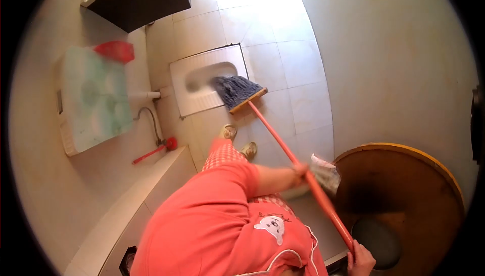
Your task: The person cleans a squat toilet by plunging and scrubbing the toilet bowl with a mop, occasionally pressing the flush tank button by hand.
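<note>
A mop with a red handle (280, 142) and a dark grey string head (235, 92) slants across the view. Its strings lie over the right part of a white squat toilet (204, 76) set in the tiled floor. My left hand (300, 173), a little blurred, is closed round the middle of the handle. Lower down, my right hand (360, 260) grips the handle's top end near the bottom edge of the view.
A cistern (96, 99) with a red item (117, 51) on it hangs at left. Below it a red plunger (154, 153) rests by a ledge. A dark cabinet (146, 3) is at upper left, a large round brown tub (409, 175) at lower right.
</note>
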The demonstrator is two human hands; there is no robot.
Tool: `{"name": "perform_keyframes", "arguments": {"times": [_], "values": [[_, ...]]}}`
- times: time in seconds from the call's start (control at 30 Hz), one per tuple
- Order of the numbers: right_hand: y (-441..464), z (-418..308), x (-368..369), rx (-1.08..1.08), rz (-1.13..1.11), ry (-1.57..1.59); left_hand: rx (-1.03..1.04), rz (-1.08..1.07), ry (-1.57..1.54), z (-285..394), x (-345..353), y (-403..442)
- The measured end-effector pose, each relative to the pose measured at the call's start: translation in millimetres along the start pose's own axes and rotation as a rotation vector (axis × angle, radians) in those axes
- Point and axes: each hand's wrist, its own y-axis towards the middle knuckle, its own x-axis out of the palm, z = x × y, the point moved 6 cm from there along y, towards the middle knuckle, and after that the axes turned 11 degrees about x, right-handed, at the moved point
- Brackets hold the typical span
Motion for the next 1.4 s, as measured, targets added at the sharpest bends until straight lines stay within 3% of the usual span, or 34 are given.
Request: {"name": "perform_keyframes", "arguments": {"times": [0.1, 0.17, 0.27, 0.33, 0.63, 0.97, 1.07, 1.2, 1.4], "values": [[14.8, -16.3, 41.3, 0.026, -0.053, 0.028, -0.046, 0.081, 0.161, 5.3, -18.7, 43.1], [24.9, -21.3, 52.3, 0.116, -0.106, -0.159, -0.057, 0.114, 0.230, 15.6, -26.7, 75.8], [57.9, -24.4, 28.1, 0.115, -0.024, -0.131, -0.043, -0.075, 0.168, 24.8, -18.0, 116.8], [83.0, -24.3, 7.2, 0.082, 0.093, -0.029, -0.062, -0.045, 0.128, 51.1, 7.9, 86.1], [121.2, -37.7, -28.3, -0.167, 0.216, -0.017, 0.023, 0.041, -0.074, 96.7, 32.8, 57.3], [174.9, 60.0, 46.5, -0.341, 0.178, 0.003, 0.310, 0.280, -0.054, 142.0, 32.2, 110.8], [187.8, 91.2, 36.6, -0.351, 0.232, 0.060, 0.375, 0.408, -0.139, 138.3, 70.4, 57.1], [200.3, 138.4, 3.6, -0.362, 0.242, 0.089, 0.458, 0.378, -0.170, 115.5, 118.2, 45.1], [210.7, 186.9, -41.0, -0.374, 0.259, 0.009, 0.269, 0.154, -0.048, 62.4, 184.9, 111.5]]}}
